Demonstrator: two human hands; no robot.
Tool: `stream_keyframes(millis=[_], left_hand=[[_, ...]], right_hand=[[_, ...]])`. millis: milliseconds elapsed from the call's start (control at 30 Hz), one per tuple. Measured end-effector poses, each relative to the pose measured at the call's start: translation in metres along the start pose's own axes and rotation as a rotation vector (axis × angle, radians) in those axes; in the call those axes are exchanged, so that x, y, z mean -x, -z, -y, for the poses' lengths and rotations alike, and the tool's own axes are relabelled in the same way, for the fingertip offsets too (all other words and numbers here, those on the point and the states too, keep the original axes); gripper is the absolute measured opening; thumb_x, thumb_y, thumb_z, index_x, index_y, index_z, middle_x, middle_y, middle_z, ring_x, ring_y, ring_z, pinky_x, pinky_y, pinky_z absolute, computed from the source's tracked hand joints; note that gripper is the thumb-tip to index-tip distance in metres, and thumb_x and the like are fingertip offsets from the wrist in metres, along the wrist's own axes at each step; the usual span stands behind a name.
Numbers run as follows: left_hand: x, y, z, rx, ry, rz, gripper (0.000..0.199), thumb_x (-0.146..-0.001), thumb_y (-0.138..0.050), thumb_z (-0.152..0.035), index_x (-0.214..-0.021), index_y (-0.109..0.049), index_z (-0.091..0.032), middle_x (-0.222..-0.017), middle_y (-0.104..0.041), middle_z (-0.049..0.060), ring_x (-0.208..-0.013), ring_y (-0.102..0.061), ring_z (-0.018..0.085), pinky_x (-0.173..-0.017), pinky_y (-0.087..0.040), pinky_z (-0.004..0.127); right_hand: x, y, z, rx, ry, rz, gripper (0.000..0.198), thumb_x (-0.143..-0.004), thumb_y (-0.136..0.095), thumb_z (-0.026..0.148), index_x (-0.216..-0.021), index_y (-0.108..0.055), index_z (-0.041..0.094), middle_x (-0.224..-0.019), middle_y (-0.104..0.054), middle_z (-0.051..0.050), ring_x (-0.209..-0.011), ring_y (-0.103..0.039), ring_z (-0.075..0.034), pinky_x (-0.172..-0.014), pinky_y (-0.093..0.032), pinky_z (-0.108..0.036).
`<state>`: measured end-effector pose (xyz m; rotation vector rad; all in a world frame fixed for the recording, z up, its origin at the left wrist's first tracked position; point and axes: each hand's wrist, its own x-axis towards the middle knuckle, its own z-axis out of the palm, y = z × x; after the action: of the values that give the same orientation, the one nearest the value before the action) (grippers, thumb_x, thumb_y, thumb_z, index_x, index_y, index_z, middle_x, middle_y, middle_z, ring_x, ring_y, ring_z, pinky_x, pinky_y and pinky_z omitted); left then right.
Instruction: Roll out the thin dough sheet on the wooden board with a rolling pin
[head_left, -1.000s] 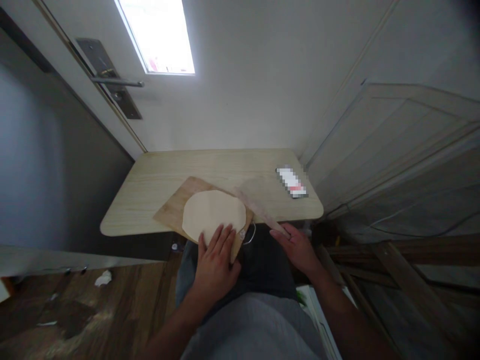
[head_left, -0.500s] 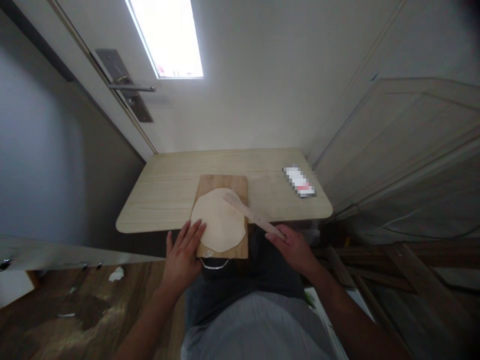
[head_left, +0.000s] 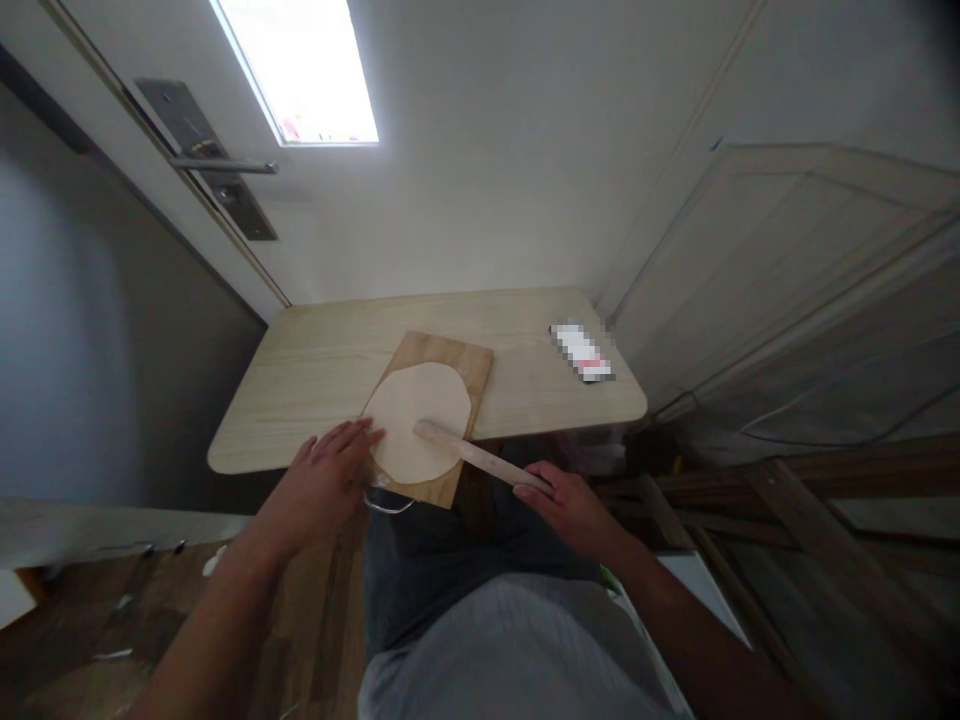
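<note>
A round, thin sheet of dough (head_left: 412, 385) lies on a wooden cutting board (head_left: 480, 370), which sits askew and juts past the table's front edge. My right hand (head_left: 562, 500) is closed around the near end of a wooden rolling pin (head_left: 491, 463). The pin's far end rests over the middle of the dough. My left hand (head_left: 330, 480) is at the board's left side, fingers stretched out, fingertips on the dough's left edge. Beneath the board's near corner, a curved metal handle (head_left: 388, 507) shows.
The pale wooden table (head_left: 300, 370) stands against a white door with a metal lever handle (head_left: 232, 165). A phone (head_left: 581, 352), blurred out, lies on the table's right side. Wooden beams (head_left: 810, 520) stand low on the right. Scraps of white litter (head_left: 112, 655) are on the floor at left.
The board has turned clockwise with the dough on it. The rolling pin's far end has moved nearer and left, toward the dough's middle. My left hand has shifted left, and the whole view has swung slightly.
</note>
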<state>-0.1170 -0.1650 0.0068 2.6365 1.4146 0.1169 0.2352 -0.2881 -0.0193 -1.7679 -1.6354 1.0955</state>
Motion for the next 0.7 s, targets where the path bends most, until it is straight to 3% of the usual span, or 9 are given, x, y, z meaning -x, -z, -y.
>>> stream_keyframes(millis=[67, 167, 267, 333, 467, 700], left_hand=[[-0.017, 0.007, -0.012, 0.144, -0.062, -0.067, 0.055, -0.084, -0.051, -0.026, -0.139, -0.056, -0.025, -0.152, -0.051, 0.007, -0.139, -0.048, 0.026, -0.116, -0.038, 0.048], [-0.053, 0.000, -0.045, 0.292, 0.020, -0.271, 0.046, -0.095, -0.044, -0.038, -0.136, -0.056, -0.020, -0.142, -0.059, 0.010, -0.133, -0.053, 0.024, -0.114, -0.041, 0.046], [-0.086, -0.018, -0.080, 0.166, 0.054, -0.213, 0.047, -0.100, -0.039, -0.039, -0.142, -0.049, -0.024, -0.151, -0.050, 0.011, -0.142, -0.042, 0.030, -0.118, -0.026, 0.063], [-0.100, -0.028, -0.093, 0.097, 0.061, -0.204, 0.047, -0.101, -0.035, -0.039, -0.145, -0.046, -0.027, -0.155, -0.046, 0.009, -0.147, -0.035, 0.030, -0.119, -0.020, 0.067], [-0.114, -0.031, -0.098, 0.056, 0.011, -0.192, 0.049, -0.102, -0.032, -0.042, -0.149, -0.042, -0.032, -0.157, -0.044, 0.006, -0.148, -0.030, 0.031, -0.120, -0.015, 0.065], [-0.143, -0.030, -0.098, 0.063, -0.046, -0.157, 0.049, -0.102, -0.030, -0.045, -0.146, -0.048, -0.031, -0.154, -0.047, 0.007, -0.144, -0.035, 0.031, -0.118, -0.020, 0.063]], right_hand=[[0.000, -0.001, 0.001, -0.007, -0.006, -0.009, 0.034, -0.094, -0.056, 0.051, -0.103, -0.065, 0.020, -0.078, -0.067, -0.001, -0.071, -0.061, -0.017, -0.063, -0.038, -0.026], [0.000, -0.002, 0.000, 0.017, 0.006, -0.018, 0.034, -0.095, -0.055, 0.052, -0.101, -0.064, 0.019, -0.077, -0.067, -0.001, -0.071, -0.061, -0.017, -0.063, -0.038, -0.027], [0.001, -0.002, -0.001, 0.019, 0.007, -0.026, 0.035, -0.095, -0.055, 0.053, -0.099, -0.065, 0.019, -0.074, -0.065, 0.000, -0.068, -0.059, -0.016, -0.061, -0.037, -0.026], [0.001, -0.002, -0.002, -0.005, -0.002, -0.028, 0.036, -0.095, -0.055, 0.054, -0.097, -0.065, 0.019, -0.072, -0.064, 0.001, -0.065, -0.058, -0.015, -0.059, -0.036, -0.026], [0.000, 0.001, -0.003, -0.048, -0.028, -0.059, 0.040, -0.095, -0.053, 0.056, -0.093, -0.066, 0.019, -0.071, -0.064, 0.001, -0.065, -0.058, -0.015, -0.059, -0.036, -0.025], [-0.011, 0.007, -0.009, -0.065, -0.047, -0.132, 0.044, -0.095, -0.049, 0.058, -0.089, -0.068, 0.019, -0.067, -0.062, 0.000, -0.062, -0.055, -0.015, -0.056, -0.036, -0.026]])
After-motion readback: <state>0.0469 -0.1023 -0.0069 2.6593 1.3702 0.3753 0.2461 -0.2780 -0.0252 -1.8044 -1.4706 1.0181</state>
